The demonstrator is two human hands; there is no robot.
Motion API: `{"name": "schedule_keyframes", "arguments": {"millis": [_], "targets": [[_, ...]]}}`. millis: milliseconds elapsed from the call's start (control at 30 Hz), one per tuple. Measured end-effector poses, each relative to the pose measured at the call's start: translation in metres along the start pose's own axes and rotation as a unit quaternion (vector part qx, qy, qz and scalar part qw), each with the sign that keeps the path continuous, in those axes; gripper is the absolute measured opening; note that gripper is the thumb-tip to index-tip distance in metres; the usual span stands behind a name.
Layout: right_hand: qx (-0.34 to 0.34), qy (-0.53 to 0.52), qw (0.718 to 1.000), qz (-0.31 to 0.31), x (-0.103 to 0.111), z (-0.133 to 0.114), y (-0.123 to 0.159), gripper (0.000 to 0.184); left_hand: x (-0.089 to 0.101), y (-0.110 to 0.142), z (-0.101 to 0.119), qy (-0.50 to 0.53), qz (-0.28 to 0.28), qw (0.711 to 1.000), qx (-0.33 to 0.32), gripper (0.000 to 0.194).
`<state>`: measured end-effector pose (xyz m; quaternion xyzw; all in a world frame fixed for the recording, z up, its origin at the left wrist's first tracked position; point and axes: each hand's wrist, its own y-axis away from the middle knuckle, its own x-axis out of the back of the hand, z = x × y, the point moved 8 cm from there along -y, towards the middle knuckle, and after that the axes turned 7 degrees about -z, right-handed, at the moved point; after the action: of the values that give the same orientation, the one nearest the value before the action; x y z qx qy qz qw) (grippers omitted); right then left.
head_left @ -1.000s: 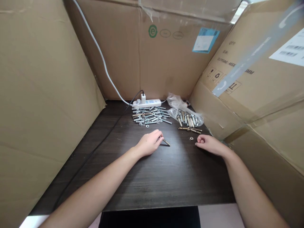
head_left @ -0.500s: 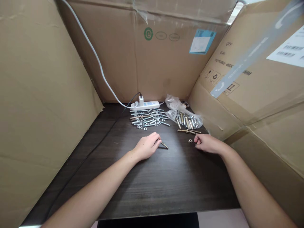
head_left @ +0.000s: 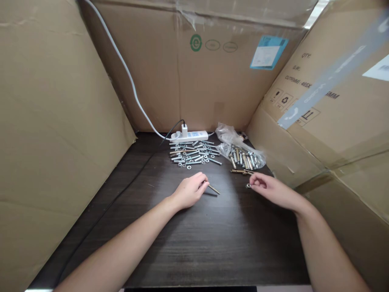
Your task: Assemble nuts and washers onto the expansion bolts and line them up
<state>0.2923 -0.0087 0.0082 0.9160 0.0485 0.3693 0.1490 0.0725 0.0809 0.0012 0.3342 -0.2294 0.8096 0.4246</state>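
Observation:
My left hand (head_left: 192, 190) is closed around one end of a thin brass-coloured bolt (head_left: 214, 189), whose free end points right and slightly down, just above the table. The bolt's gripped end is hidden by the fingers. To the right, my right hand (head_left: 269, 190) has its thumb and fingertips pinched at the edge of a small nut (head_left: 248, 185), which sits at table level. Just beyond that hand lie a few brass-coloured bolts (head_left: 237, 171), partly covered by its fingers.
Several silver bolts, nuts and washers (head_left: 194, 156) lie spread before a white power strip (head_left: 200, 135). A clear plastic bag (head_left: 226, 133) holds more expansion bolts (head_left: 246, 158). Cardboard walls (head_left: 212, 85) enclose the dark table (head_left: 212, 243). A black cable (head_left: 127, 182) crosses the left side.
My right hand has come to the nut, its fingertips now touching it. My left hand has lifted the bolt's free end slightly off the table. The view has shifted a little.

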Motion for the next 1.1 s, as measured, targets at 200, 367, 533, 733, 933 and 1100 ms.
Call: {"name": "schedule_keyframes", "arguments": {"millis": [200,367,533,733,933,1100], "targets": [[0.188,-0.148,0.969,0.066,-0.022,-0.101,-0.033,0.019,0.023,0.005,-0.017,0.22,0.115,0.966,0.065,0.026],[0.225,-0.25,0.936,0.102,-0.06,-0.103,-0.047,0.017,0.031,0.017,-0.025,0.225,0.154,0.959,0.081,0.029],[0.222,-0.235,0.936,0.14,-0.075,-0.083,-0.048,0.016,0.028,0.016,-0.026,0.211,0.125,0.967,0.072,0.029],[0.233,-0.258,0.922,0.171,-0.07,-0.084,-0.044,0.016,0.029,0.016,-0.028,0.233,0.124,0.962,0.075,0.029],[0.237,-0.226,0.929,0.174,-0.072,-0.088,-0.039,0.014,0.027,0.016,-0.031,0.266,0.144,0.95,0.077,0.03],[0.219,-0.335,0.906,0.137,-0.076,-0.085,-0.047,0.021,0.021,0.016,-0.033,0.289,0.129,0.945,0.08,0.033]]}}
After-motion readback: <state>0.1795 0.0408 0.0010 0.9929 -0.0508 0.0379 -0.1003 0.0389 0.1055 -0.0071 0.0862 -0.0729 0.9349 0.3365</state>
